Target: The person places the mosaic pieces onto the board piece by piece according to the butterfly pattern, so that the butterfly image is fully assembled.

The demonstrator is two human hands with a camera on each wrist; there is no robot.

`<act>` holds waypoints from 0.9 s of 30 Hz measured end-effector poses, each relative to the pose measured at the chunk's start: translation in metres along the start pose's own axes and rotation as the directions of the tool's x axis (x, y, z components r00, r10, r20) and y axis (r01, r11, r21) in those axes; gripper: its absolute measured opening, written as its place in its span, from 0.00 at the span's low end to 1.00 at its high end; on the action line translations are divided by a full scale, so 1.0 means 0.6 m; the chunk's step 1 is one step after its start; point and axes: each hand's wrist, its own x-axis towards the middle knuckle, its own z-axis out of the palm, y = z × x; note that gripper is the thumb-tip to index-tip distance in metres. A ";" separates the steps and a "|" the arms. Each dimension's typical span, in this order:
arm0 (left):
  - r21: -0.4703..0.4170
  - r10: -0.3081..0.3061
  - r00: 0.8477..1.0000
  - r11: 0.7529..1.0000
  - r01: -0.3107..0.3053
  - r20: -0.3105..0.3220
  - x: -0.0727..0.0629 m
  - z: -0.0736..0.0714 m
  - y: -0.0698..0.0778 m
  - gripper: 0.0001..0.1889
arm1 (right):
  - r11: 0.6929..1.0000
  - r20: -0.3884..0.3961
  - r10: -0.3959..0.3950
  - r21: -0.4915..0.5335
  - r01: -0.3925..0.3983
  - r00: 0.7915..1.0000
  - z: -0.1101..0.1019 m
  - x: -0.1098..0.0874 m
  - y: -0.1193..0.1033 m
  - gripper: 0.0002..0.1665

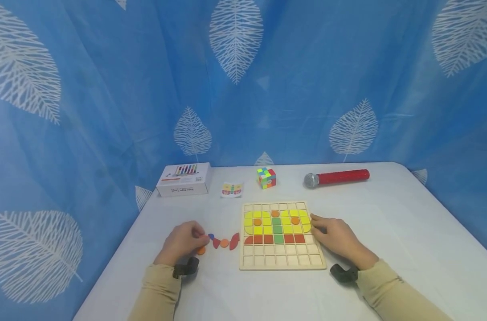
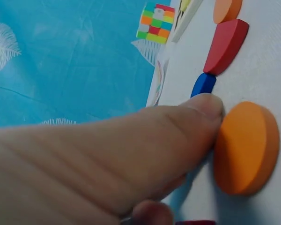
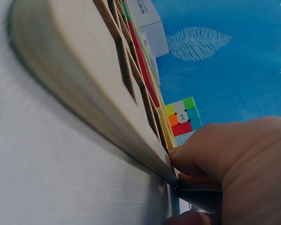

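Observation:
My left hand (image 1: 183, 240) is bent over a row of small flat pieces, its thumb touching down beside an orange disc (image 2: 243, 149) and a blue piece (image 2: 203, 85). Whether something is pinched there is hidden. Further along the row lie red pieces (image 2: 225, 46) and another orange disc (image 1: 224, 243). My right hand (image 1: 337, 236) holds the right edge of a wooden grid board (image 1: 283, 261) with thumb and fingers. Set in the board are yellow pieces (image 1: 258, 230), green squares (image 1: 277, 229), red pieces (image 1: 268, 239) and orange discs (image 1: 275, 214).
Behind the board stand a white box (image 1: 183, 180), a pattern card (image 1: 231, 190), a puzzle cube (image 1: 266, 178) and a red microphone (image 1: 339, 177). A white cloth covers the table (image 1: 283, 294); a blue leaf-patterned curtain (image 1: 291, 111) hangs behind it.

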 end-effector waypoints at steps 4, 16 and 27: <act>0.000 0.044 0.997 0.999 -0.044 -0.063 -0.003 -0.003 0.010 0.08 | 1.000 -0.007 -0.003 0.010 0.003 1.000 -0.003 0.000 -0.001 0.25; -0.038 0.417 0.909 0.908 -0.417 -0.013 -0.005 0.066 0.198 0.10 | 0.999 -0.014 0.014 0.034 -0.013 1.000 -0.004 -0.003 -0.004 0.24; -0.110 0.502 0.852 0.865 -0.490 0.151 0.035 0.196 0.318 0.04 | 0.995 -0.049 -0.051 0.081 0.055 0.997 -0.002 0.002 0.015 0.19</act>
